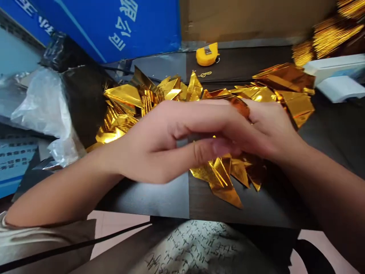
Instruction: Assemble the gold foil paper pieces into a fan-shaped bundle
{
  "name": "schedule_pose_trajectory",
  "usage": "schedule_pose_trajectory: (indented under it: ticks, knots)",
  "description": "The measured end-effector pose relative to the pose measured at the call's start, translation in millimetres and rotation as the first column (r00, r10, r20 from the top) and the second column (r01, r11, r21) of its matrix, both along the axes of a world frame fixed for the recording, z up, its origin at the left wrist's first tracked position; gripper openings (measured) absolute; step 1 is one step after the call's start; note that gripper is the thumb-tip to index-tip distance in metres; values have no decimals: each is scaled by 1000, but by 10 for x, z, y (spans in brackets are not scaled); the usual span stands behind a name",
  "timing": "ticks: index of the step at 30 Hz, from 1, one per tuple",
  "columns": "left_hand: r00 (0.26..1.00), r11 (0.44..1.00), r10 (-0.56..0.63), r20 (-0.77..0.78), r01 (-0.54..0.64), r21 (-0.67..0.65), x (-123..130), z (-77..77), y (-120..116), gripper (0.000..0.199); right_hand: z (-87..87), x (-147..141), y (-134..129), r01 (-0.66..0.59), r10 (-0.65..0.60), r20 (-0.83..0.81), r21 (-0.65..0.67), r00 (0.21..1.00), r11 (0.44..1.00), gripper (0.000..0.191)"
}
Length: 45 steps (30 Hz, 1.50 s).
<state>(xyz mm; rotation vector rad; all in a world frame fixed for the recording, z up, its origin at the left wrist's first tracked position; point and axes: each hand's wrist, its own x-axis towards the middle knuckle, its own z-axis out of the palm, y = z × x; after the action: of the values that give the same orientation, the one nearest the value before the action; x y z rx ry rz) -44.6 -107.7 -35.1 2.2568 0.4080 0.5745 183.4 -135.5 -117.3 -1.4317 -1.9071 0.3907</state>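
My left hand point(168, 140) reaches in from the left, its fingers bent over and overlapping my right hand point(268, 129). A small orange-gold piece of foil paper point(241, 108) shows at the top, where the two hands meet; the rest of it is hidden. Most of my right fingers are covered by the left hand. Beyond and under the hands lies a spread of folded gold foil pieces point(124, 97), many with pointed ends. More folded foil pieces point(225, 182) lie on the dark table point(273, 207) just below the hands.
A yellow tape measure point(207, 55) and a small yellow loop point(205, 74) lie behind the foil. Blue point(142, 30) and brown cardboard point(251, 21) stand at the back. Crumpled clear plastic point(48, 110) is at left. Gold foil bundles point(333, 40) and a white box point(342, 68) are at right.
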Motion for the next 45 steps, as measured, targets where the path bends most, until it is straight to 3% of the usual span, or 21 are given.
schedule_pose_trajectory:
  ticks: [3, 7, 14, 21, 25, 28, 31, 35, 40, 45]
  knots:
    - [977, 982, -167, -131, 177, 66, 83, -99, 264, 15, 30, 23, 4, -23, 22, 43, 25, 999, 999, 35]
    - [864, 947, -243, -441, 310, 87, 66, -286, 411, 26, 54, 33, 4, 8, -9, 67, 14, 998, 1000, 33]
    - [815, 906, -256, -520, 390, 165, 105, -515, 363, 24, 29, 26, 17, -11, 9, 62, 33, 998, 999, 32]
    - [783, 916, -281, -555, 392, 89, 129, -505, 365, 23, 13, 33, 19, -23, 21, 36, 47, 999, 999, 34]
    - [748, 917, -356, -561, 396, -53, 122, -448, 393, 13, 3, 38, 26, -23, 22, 44, 24, 999, 999, 34]
    - [723, 897, -420, -549, 423, -129, 98, -383, 413, 7, 0, 40, 28, -30, 29, 34, 27, 999, 999, 35]
    - [726, 874, -470, -502, 462, -150, 89, -308, 380, 16, 2, 38, 25, -28, 27, 30, 35, 999, 999, 35]
    - [743, 860, -430, -513, 510, 18, 147, -247, 214, 20, 5, 34, 24, -19, 18, 46, 8, 999, 1000, 35]
    - [751, 766, -369, -548, 579, 279, 269, -289, -11, 18, 10, 36, 32, -20, 20, 59, -6, 998, 1000, 34]
    - [807, 700, -294, -513, 547, 459, 312, -390, -120, 31, 11, 33, 34, -34, 34, 47, -4, 998, 999, 33]
